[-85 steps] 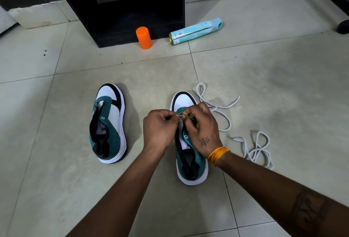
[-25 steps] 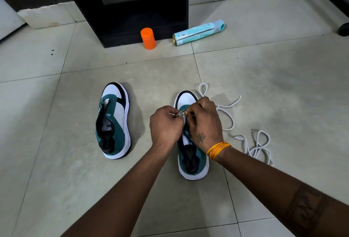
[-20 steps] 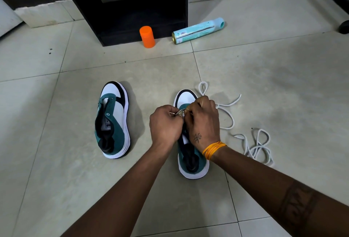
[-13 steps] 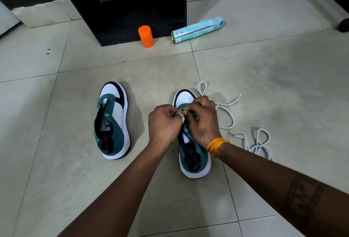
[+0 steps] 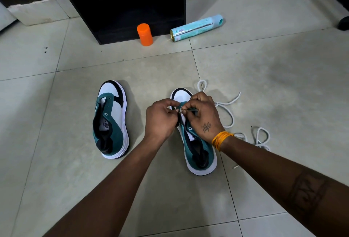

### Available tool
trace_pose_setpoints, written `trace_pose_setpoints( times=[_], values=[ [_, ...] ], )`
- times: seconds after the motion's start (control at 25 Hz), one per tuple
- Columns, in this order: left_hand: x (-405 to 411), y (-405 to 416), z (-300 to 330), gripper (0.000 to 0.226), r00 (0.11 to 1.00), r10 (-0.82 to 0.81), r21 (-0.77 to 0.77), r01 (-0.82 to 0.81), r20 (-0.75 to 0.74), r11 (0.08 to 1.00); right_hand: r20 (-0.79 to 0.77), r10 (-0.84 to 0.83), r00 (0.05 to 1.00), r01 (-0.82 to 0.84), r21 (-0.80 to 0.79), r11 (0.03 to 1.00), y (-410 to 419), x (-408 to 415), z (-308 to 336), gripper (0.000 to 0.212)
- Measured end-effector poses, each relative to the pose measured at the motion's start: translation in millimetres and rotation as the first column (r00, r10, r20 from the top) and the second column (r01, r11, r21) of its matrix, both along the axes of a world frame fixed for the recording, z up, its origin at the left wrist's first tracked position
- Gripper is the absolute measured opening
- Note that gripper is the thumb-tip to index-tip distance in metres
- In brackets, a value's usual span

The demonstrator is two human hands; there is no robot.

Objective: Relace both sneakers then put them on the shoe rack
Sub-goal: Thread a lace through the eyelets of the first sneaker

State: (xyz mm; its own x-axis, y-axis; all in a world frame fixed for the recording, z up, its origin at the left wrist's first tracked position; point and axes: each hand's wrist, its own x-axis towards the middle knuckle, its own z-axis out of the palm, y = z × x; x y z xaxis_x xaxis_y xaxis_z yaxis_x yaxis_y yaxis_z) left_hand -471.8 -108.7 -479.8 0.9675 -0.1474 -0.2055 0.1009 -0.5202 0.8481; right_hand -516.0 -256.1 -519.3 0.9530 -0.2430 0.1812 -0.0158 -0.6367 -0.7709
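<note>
A: Right-hand sneaker (image 5: 200, 153), head view: green suede upper, white toe and sole, standing on the tiled floor (image 5: 273, 70) at centre frame, toe pointing away from the wearer. Where do the hands lie?

B: Both are over its forefoot. Left hand (image 5: 160, 118): fingers curled, thumb and forefinger pinching the small tip of a lace (image 5: 180, 111) just above the eyelet row. Right hand (image 5: 203, 116): fingers curled too, pinching the same tip from the other side; the fingertips of the two hands nearly touch. An orange thread band (image 5: 220, 139) circles the right wrist.

A: And the lace itself?

B: White lace (image 5: 228, 112): it lies in loose loops on the floor just right of this sneaker, running in behind the right hand. Whether it passes through an eyelet cannot be told; the hands cover that part. Second white lace (image 5: 262, 138): a looped bundle on the floor nearer the right forearm, partly hidden by it.

A: The other shoe?

B: Left-hand sneaker (image 5: 111, 121): same colours, unlaced, eyelets bare, standing apart to the left, toe also pointing away.

A: Background?

B: Black shoe rack (image 5: 122, 4) at top; in front of it an orange cylinder (image 5: 145, 34) stands upright, and a pale blue spray can (image 5: 196, 28) lies on its side beside it.
</note>
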Motion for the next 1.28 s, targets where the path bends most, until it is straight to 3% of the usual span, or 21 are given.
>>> trace_pose_setpoints(
  times=[0.28,0.48,0.68,0.76,0.8,0.84,0.92,0.96,1.04,1.16,1.24,1.28],
  values=[
    [-2,2,-7,0.015,0.999,0.038,-0.085,-0.039,-0.013,0.996,0.046,-0.142,0.989,0.142,0.016,0.990,9,3,-5,0.011],
    [-1,1,-8,0.012,0.988,0.134,-0.137,-0.144,-0.082,0.980,0.030,-0.210,0.977,0.203,0.151,0.967,9,-1,7,0.011],
    [-4,-2,-10,0.013,0.944,0.256,-0.224,-0.301,-0.208,0.927,0.050,-0.101,0.994,0.092,0.163,0.982,24,-50,24,0.027],
    [2,8,-22,0.014,0.919,0.267,-0.127,-0.314,-0.288,0.941,0.060,-0.052,0.997,0.048,0.074,0.996,28,-65,23,0.032],
    [5,16,-27,0.015,0.930,0.226,0.020,-0.230,-0.288,0.973,0.053,-0.058,0.997,0.055,0.053,0.997,28,-69,21,0.034],
    [9,27,-29,0.017,0.956,0.139,0.251,-0.073,-0.257,0.965,0.038,-0.073,0.997,0.071,0.049,0.996,27,-71,20,0.036],
    [9,44,-27,0.016,0.974,-0.042,0.631,0.177,-0.223,0.755,0.021,-0.086,0.996,0.085,0.035,0.996,24,-74,19,0.044],
    [9,48,-26,0.012,0.976,-0.106,0.710,0.213,-0.193,0.672,0.023,-0.081,0.996,0.081,0.019,0.997,23,-75,18,0.047],
    [10,47,-24,0.011,0.973,-0.222,0.711,0.198,-0.060,0.675,0.022,-0.076,0.997,0.076,0.002,0.997,22,-75,17,0.049],
    [3,25,-14,0.026,0.947,-0.278,0.446,0.183,0.158,0.876,0.026,-0.075,0.997,0.074,0.026,0.997,22,-75,17,0.046],
    [-3,15,-11,0.013,0.913,-0.281,0.343,0.173,0.296,0.923,0.036,-0.068,0.997,0.067,0.035,0.997,21,-75,16,0.044],
    [-5,15,-11,0.009,0.897,-0.293,0.389,0.153,0.331,0.909,0.036,-0.066,0.997,0.064,0.042,0.997,20,-76,16,0.044]
  ],
)
